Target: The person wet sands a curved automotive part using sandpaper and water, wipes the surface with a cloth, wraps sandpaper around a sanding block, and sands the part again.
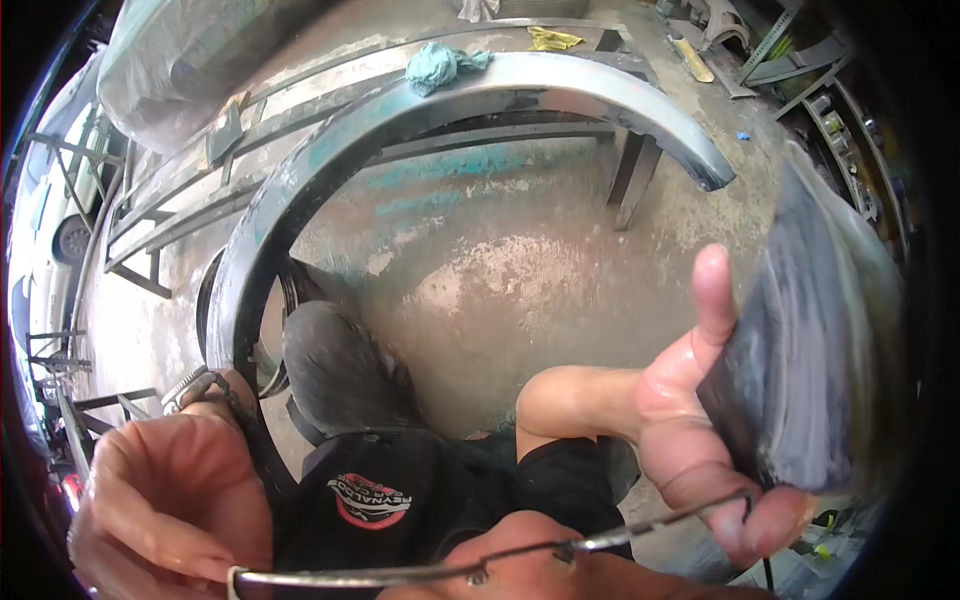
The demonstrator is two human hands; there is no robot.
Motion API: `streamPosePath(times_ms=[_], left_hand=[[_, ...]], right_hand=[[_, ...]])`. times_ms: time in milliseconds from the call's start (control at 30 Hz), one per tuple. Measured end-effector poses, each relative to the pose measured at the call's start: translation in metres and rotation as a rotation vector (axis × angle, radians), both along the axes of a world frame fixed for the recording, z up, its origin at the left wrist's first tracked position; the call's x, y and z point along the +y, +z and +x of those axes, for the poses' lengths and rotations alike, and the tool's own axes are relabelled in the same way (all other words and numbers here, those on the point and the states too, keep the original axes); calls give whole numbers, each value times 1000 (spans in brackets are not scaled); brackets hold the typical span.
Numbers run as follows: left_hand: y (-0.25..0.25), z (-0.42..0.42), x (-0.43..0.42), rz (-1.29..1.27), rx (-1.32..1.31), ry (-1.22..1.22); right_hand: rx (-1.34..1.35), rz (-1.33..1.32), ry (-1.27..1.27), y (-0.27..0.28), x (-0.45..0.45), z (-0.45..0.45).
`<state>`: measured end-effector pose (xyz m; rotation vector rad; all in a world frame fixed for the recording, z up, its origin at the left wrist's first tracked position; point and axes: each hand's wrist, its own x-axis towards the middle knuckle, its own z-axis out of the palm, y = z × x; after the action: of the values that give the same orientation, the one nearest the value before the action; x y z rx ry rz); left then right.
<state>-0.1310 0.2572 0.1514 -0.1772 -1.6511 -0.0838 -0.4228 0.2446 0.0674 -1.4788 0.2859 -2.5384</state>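
My left hand [165, 500] is at the lower left with its fingers curled to the frame edge of the eyeglasses [400, 576], which cross the bottom of the view close to the camera. A watch [215, 390] is on that wrist. On the right, my right hand [690, 420] grips a flat dark piece smeared with grey [805, 340]; whether it is a sanding sheet or a pad I cannot tell. Its thumb points up, and its lower fingers overlap the glasses' right end. Beyond both hands curves a grey-primed wheel-arch trim [265, 215], with a crumpled teal cloth [435, 68] on top.
Under the trim stands a metal frame bench [400, 148]. A yellow cloth [553, 39] lies at its far side. Plastic sheeting [190, 70] covers something at upper left, near a parked car [60, 240]. Shelving with cans [840, 135] stands at right.
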Motion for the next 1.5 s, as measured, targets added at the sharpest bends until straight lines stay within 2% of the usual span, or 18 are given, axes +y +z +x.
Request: streamPosePath(times_ms=[100,267,333,433,667,767,833,900,967,1033,1067,1133,1167,1200,1333,1433,1500], left_hand=[[-6,16,15,-114,148,258],[-8,-7,-1,-151,344,137],[-10,-16,-7,36,292,134],[-6,-12,0,508,-110,138],[-10,5,-4,550,-197,-259],[-7,15,-17,506,-246,-22],[-7,5,-54,433,-476,468],[-27,-14,-123,361,-494,538],[-61,-38,-190,473,-655,517],[-112,-66,-247,441,-561,688],[-142,-72,-277,443,-606,771],[-167,-77,-320,481,-707,785],[-172,-76,-338,512,-759,715],[-172,-78,-343,543,-811,643],[-175,-80,-342,399,-711,483],[-169,-73,-336,261,-778,563],[-175,-68,-339,348,-787,581]], right_hand=[[28,-2,-6,-1,9,-1],[52,43,14,0,4,-14],[82,63,29,-3,3,-16],[119,74,50,0,5,-9],[38,70,-72,7,-9,0],[-32,130,-180,11,-25,-2],[-62,228,-242,0,-45,-7],[-49,350,-215,-19,-64,-16],[-96,476,-220,-39,-87,-18],[-92,620,-184,-57,-104,-11],[-33,673,-241,-66,-112,-8],[100,738,-400,-86,-125,-5],[165,764,-484,-92,-127,-4],[230,790,-568,-96,-128,-4],[576,811,-866,-133,-157,-8],[779,786,-966,-147,-185,-12],[925,870,-1021,-161,-199,-16]])
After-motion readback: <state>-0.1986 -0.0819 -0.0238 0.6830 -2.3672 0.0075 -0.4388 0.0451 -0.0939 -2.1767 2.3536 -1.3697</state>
